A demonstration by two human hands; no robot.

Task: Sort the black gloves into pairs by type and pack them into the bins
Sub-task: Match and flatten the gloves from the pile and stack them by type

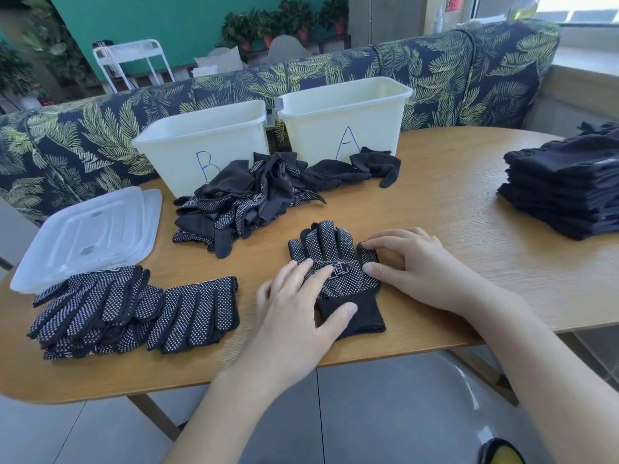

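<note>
We are in the pairing step: a dotted glove point(338, 272) lies palm-up near the front edge of the worktop point(452, 209), probably one laid on its match, though we cannot tell if a second lies beneath. Our left hand point(301, 303) rests flat on its palm and cuff, fingers straight; our right hand point(402, 262) pinches the glove's thumb side between curled fingertips and thumb. Next, we judge, the edges need squaring before the pair joins the dotted stack point(100, 309) at the left.

Bins B point(207, 142) and A point(348, 118) stand at the back, with a mixed heap point(248, 199) before them, clear lids point(90, 236) at the left, and plain folded gloves point(566, 192) at the right. Behind runs a leaf-print sofa point(469, 68), a teal wall and potted plants.
</note>
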